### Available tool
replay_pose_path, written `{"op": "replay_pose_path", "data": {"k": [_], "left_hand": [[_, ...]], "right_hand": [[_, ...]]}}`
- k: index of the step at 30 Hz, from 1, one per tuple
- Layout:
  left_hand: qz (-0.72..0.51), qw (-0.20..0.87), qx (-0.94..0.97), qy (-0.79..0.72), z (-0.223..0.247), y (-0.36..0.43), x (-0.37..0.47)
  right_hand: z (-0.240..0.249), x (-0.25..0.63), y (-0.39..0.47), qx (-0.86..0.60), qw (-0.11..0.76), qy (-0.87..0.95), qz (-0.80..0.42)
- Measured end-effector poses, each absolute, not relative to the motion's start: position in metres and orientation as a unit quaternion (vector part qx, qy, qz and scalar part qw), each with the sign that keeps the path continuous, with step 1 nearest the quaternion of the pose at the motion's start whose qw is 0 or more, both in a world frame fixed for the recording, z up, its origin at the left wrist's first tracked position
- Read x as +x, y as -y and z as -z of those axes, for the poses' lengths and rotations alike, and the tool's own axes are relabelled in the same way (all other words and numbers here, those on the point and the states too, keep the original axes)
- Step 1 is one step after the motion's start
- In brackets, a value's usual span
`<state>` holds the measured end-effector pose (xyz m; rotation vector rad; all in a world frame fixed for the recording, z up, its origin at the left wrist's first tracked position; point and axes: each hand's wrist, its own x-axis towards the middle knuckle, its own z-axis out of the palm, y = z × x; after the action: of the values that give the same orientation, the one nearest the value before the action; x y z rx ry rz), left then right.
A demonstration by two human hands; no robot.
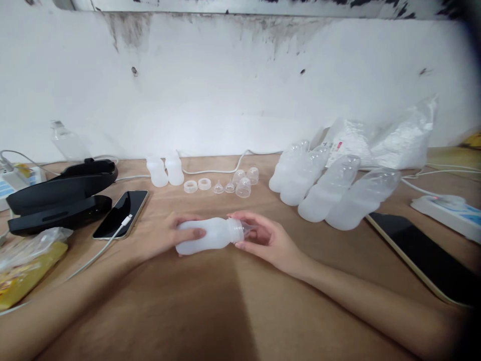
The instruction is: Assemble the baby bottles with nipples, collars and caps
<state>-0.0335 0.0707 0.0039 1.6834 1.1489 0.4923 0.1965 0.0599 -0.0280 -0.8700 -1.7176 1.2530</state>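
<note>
L hand point(171, 234) wrapped round the baby bottle point(216, 233), sideways, near centre of tabletop point(188, 311); R hand point(276, 244) pinching its collar ring point(236, 230). Risk: ring could cross-thread if tilted, or bottle might spin w/ a loose L grip.

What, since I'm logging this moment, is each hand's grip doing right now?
Left hand: closed, holding the body of a baby bottle.
Right hand: closed, fingers on its screw ring.
</note>
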Motion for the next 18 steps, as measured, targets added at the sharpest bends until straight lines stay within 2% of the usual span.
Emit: {"op": "replay_pose_path", "data": {"k": [5,8,11,15,18], "left_hand": [[-0.243,0.198,0.877,-0.365,0.001,-0.063,-0.033],[-0.241,0.105,0.907,-0.330,0.008,-0.063,-0.035],[-0.254,0.098,0.905,-0.327,0.012,-0.065,-0.037],[-0.298,0.162,0.842,-0.418,0.009,-0.069,-0.038],[-0.248,0.213,0.813,-0.482,0.006,-0.071,-0.040]], "right_hand": [[0.026,0.196,-0.061,-0.383,0.384,0.659,-0.521],[0.026,0.196,-0.062,-0.394,0.382,0.652,-0.524],[0.027,0.197,-0.064,-0.400,0.394,0.624,-0.543],[0.028,0.197,-0.066,-0.409,0.424,0.579,-0.564],[0.028,0.197,-0.067,-0.412,0.430,0.573,-0.563]]}}
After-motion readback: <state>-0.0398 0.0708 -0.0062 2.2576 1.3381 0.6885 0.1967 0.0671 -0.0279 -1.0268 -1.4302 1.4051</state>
